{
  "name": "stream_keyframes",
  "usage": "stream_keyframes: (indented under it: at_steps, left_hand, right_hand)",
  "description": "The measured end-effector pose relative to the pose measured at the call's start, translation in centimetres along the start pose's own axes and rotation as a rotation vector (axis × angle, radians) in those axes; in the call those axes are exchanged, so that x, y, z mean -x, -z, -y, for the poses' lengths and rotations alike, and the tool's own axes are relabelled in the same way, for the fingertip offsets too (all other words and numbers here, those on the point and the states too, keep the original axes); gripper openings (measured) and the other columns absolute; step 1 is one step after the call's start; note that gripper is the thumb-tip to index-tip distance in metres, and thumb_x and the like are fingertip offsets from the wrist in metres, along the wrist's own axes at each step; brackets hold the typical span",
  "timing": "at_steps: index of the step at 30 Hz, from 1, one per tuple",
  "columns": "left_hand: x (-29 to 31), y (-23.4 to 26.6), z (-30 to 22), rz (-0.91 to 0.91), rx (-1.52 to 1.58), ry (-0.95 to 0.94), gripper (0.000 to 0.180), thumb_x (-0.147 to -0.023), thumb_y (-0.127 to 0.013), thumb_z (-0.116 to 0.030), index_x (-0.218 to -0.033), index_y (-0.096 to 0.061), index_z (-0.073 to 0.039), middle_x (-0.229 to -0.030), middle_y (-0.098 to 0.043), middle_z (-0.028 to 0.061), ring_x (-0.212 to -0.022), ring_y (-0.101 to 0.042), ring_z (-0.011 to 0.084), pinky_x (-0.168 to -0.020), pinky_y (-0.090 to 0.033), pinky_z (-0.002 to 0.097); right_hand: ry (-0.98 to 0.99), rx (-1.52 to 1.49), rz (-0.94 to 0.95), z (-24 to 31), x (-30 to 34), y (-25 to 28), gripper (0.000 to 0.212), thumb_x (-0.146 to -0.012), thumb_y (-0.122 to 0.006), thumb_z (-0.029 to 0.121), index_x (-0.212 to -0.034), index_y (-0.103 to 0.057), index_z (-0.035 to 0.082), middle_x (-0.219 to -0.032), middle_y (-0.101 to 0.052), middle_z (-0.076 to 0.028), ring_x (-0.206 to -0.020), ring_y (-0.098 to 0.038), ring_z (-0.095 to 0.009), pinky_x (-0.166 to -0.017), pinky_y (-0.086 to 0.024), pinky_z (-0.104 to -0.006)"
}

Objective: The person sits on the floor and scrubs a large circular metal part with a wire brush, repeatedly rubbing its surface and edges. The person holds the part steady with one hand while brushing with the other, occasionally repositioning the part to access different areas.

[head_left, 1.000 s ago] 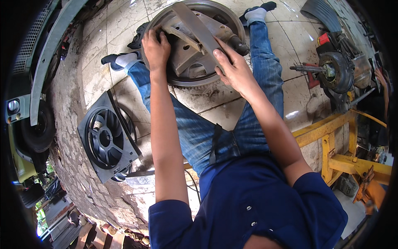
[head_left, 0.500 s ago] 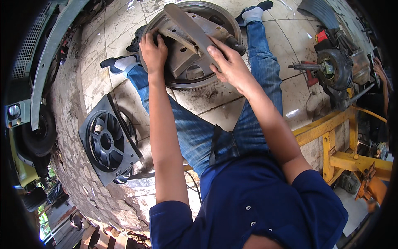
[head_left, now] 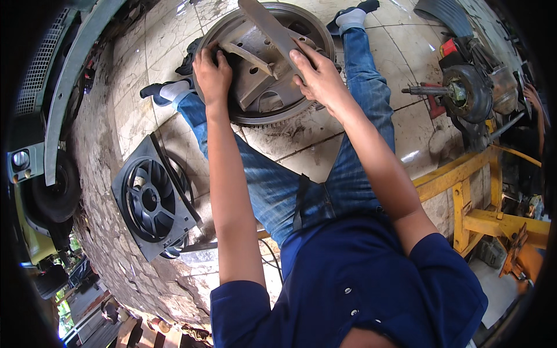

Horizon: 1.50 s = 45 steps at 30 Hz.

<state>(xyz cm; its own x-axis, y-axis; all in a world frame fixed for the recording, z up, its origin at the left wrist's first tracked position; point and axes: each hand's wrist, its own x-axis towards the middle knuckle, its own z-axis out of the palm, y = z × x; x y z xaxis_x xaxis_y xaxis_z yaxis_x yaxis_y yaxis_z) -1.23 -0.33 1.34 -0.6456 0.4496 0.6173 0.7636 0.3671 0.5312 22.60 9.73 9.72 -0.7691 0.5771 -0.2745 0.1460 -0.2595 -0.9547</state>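
Observation:
A large round metal flywheel (head_left: 301, 110) with a toothed edge lies on the floor between my legs. On it sits a worn metal bracket (head_left: 246, 87) with holes and raised ribs. My left hand (head_left: 212, 78) is at the flywheel's left rim, fingers bent over the edge and thumb inward; the fingertips are partly hidden. My right hand (head_left: 322, 81) grips the near end of a long, flat, brown-grey metal bar (head_left: 266, 26), which slants up to the far left over the bracket. Whether the bar is joined to the bracket, I cannot tell.
A black radiator fan (head_left: 152, 200) lies left on the tiled floor. At right are a greasy shafted machine part (head_left: 464, 93) and a yellow metal frame (head_left: 449, 177). A vehicle's front (head_left: 35, 133) stands far left; another person's hand (head_left: 531, 95) shows far right.
The bar has shifted away from me and slightly right, with my right hand moving a little up along with it. A dark round part beside that hand no longer shows. My left hand barely moved.

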Motion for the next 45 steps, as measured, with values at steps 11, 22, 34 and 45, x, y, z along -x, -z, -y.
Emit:
stream_keyframes:
  at_steps: [11, 22, 34, 45]
  left_hand:
    - [0.0, -0.4, 0.4, -0.024, -0.004, -0.071, 0.026, -0.090, -0.061, -0.010, -0.116, -0.067, -0.007, -0.113, -0.066, 0.0165, -0.108, -0.059, 0.0377, -0.097, -0.045, 0.0446]
    - [0.1, -0.2, 0.0, -0.001, -0.007, -0.011, 0.028, -0.094, -0.061, -0.014, -0.121, -0.067, -0.011, -0.120, -0.067, 0.0168, -0.114, -0.059, 0.0393, -0.100, -0.046, 0.0456]
    - [-0.1, -0.1, 0.2, 0.003, 0.018, -0.003, 0.026, -0.094, -0.061, -0.014, -0.119, -0.068, -0.010, -0.118, -0.067, 0.0163, -0.114, -0.059, 0.0383, -0.100, -0.046, 0.0453]
    - [-0.1, -0.1, -0.2, -0.013, 0.008, -0.009, 0.027, -0.094, -0.061, -0.014, -0.119, -0.068, -0.011, -0.117, -0.068, 0.0157, -0.112, -0.060, 0.0381, -0.100, -0.047, 0.0454]
  right_hand:
    - [0.003, -0.001, -0.034, -0.5, 0.9, -0.1, 0.056, -0.104, -0.056, 0.040, -0.154, -0.042, 0.019, -0.077, -0.057, -0.002, -0.055, -0.048, -0.006, -0.045, -0.038, -0.0233]
    - [0.106, 0.067, -0.052, -1.8, 0.8, -0.4, 0.052, -0.104, -0.057, 0.038, -0.152, -0.047, 0.018, -0.075, -0.056, 0.000, -0.062, -0.055, -0.007, -0.049, -0.044, -0.0251]
    - [0.077, 0.003, -0.052, -1.5, 0.9, -0.8, 0.054, -0.106, -0.055, 0.037, -0.155, -0.041, 0.022, -0.075, -0.052, 0.000, -0.055, -0.043, -0.005, -0.044, -0.032, -0.0200]
    - [0.119, 0.020, -0.025, -1.7, 0.7, -1.7, 0.051, -0.104, -0.057, 0.037, -0.151, -0.048, 0.017, -0.075, -0.056, -0.002, -0.059, -0.049, -0.005, -0.046, -0.037, -0.0231]
